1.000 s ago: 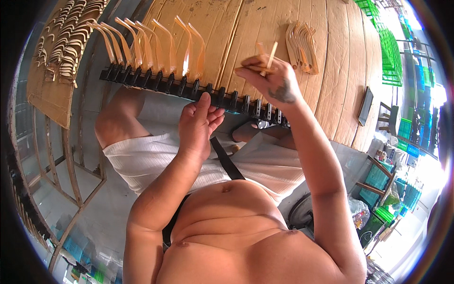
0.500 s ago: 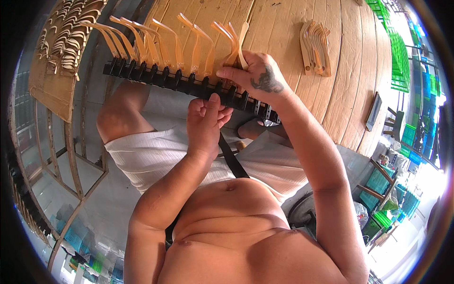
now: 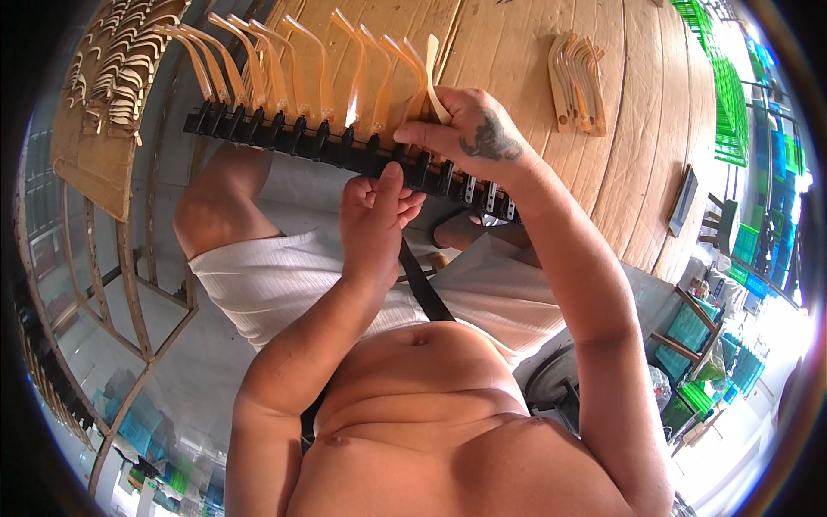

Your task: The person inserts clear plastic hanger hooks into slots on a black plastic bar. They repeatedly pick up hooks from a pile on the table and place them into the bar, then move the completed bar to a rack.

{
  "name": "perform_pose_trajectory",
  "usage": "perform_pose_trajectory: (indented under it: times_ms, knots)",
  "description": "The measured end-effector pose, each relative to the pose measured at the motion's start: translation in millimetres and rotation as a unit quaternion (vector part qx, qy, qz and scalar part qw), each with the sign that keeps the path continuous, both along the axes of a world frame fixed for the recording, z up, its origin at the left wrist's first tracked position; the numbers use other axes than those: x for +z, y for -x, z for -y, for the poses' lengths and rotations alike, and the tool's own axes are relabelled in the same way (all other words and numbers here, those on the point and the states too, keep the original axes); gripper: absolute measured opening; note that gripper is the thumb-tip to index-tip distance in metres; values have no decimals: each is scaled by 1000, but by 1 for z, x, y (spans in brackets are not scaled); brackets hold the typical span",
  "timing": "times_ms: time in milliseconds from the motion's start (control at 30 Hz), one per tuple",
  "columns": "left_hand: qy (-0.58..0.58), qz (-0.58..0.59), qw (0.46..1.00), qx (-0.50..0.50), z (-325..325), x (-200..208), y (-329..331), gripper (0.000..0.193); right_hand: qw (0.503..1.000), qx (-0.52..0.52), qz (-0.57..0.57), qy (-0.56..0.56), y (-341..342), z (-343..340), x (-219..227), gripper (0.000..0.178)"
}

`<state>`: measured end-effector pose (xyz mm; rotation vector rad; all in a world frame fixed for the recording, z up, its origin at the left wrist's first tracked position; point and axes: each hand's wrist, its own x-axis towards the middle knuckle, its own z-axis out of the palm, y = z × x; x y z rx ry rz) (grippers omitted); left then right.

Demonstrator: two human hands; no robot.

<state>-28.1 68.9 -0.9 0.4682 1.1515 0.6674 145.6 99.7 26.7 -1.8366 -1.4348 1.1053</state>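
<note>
R fingers [image 3: 419, 133] grip strip [image 3: 432, 73], L fingers [image 3: 391, 177] curled @ rack [image 3: 258, 134] edge, amber pile [image 3: 586, 90] apart.

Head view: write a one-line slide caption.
Left hand at a black rack of curved amber strips, right hand holding a pale strip beside them.

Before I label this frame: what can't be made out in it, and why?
All in the head view:
Pale strip: lower end, hidden by the right hand holding it.
Right hand: most fingers, hidden behind the back of the hand.
Left hand: whether its curled fingers reach under the black rack, which hides its own underside.
Brown board at left: far end, cut off by the upper edge.
Blue items near the right rim: too small.
</note>
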Motion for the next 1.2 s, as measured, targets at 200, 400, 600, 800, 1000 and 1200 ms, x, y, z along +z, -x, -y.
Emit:
perform_pose_trajectory:
  times_ms: [200, 400, 600, 800, 1000, 1200]
  knots:
    - [29, 1, 997, -71, 5, 3, 0, 40, 991, -77, -114, 2, -21, 13, 0, 31]
    - [42, -3, 994, -105, 8, 7, -5, 40, 990, -86, -103, -46, -11, 28, 0, 29]
    - [19, -1, 997, -80, 10, 4, -8, 34, 994, -84, -53, -43, -7, 26, -9, 30]
    - [25, 10, 998, -58, 11, 4, -9, 30, 995, -74, -45, -58, -10, 25, -8, 32]
    - [23, 13, 998, -57, 12, 1, -8, 29, 997, -71, -23, -24, -8, 22, -2, 34]
    - [15, 7, 998, -52, 14, 1, -9, 32, 999, -18, -6, -39, -13, 26, 3, 29]
